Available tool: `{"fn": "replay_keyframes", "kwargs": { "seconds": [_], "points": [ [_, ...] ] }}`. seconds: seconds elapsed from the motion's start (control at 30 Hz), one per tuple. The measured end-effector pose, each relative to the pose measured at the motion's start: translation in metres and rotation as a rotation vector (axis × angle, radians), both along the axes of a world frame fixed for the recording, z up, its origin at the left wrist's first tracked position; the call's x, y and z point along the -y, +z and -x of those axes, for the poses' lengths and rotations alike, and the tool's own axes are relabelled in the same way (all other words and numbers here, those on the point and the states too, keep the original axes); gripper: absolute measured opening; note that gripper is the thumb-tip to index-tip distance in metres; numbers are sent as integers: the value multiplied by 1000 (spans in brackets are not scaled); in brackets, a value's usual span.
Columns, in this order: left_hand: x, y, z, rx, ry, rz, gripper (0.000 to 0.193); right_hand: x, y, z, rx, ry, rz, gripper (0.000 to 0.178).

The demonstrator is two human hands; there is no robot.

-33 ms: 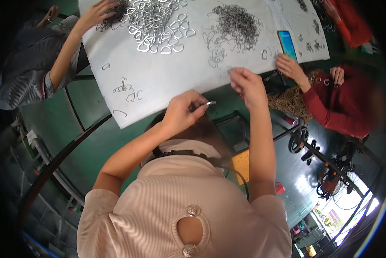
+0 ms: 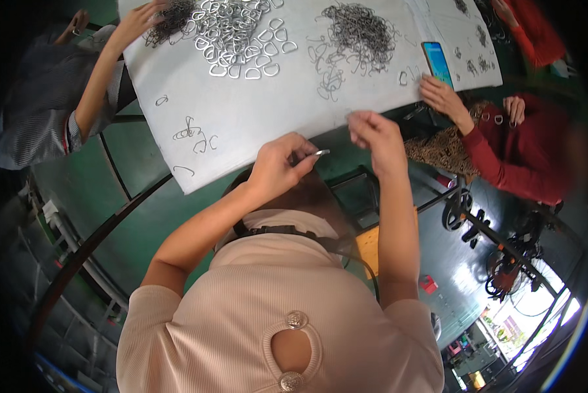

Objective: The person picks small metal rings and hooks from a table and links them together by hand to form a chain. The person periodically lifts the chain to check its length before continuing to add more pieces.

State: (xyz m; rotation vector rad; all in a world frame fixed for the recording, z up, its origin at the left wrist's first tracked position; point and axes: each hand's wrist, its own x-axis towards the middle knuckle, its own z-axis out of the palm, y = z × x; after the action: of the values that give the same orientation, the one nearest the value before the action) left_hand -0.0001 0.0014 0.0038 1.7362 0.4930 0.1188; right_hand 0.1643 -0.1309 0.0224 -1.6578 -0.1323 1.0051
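Just past the table's near edge, my left hand (image 2: 282, 165) pinches a small silvery metal D-ring (image 2: 322, 152), seen nearly edge-on, between thumb and index finger. To its right, my right hand (image 2: 376, 136) is raised near the edge with thumb and fingers pressed together. Whatever it may hold is too small and blurred to name. Farther back on the white tabletop (image 2: 268, 108) lie a heap of silvery D-rings (image 2: 232, 36) and a tangled pile of thin dark wire hooks (image 2: 359, 39). A few loose wire pieces (image 2: 189, 131) are scattered at the left.
A person at the left reaches a hand (image 2: 137, 25) to a dark wire pile (image 2: 169, 23). At the right, a hand (image 2: 441, 98) from a red sleeve rests by a phone (image 2: 437, 63). Another red-sleeved arm (image 2: 523, 39) is beyond. Metal framing (image 2: 117, 219) runs beneath the table.
My right hand has shifted slightly down and toward me. My left hand keeps its pinch on the D-ring, almost in the same place.
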Motion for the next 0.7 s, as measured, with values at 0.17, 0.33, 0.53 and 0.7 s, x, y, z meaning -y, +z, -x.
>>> {"fn": "replay_keyframes", "kwargs": {
  "seconds": [0.17, 0.33, 0.53, 0.7],
  "points": [
    [5, 1, 1, 68, -19, -41, 11, 25, 18, 70, 81, -133, -32, 12],
    [11, 7, 3, 50, -63, -12, 12, 27, 8, 88, 240, -312, -53, 11],
    [-14, -25, 6, 255, -76, -93, 24, 30, 11, 107, 519, -333, -85, 7],
    [-86, -77, -39, 146, 35, -775, 21, 34, 12, 108, 634, -277, -86, 8]
  ]
}}
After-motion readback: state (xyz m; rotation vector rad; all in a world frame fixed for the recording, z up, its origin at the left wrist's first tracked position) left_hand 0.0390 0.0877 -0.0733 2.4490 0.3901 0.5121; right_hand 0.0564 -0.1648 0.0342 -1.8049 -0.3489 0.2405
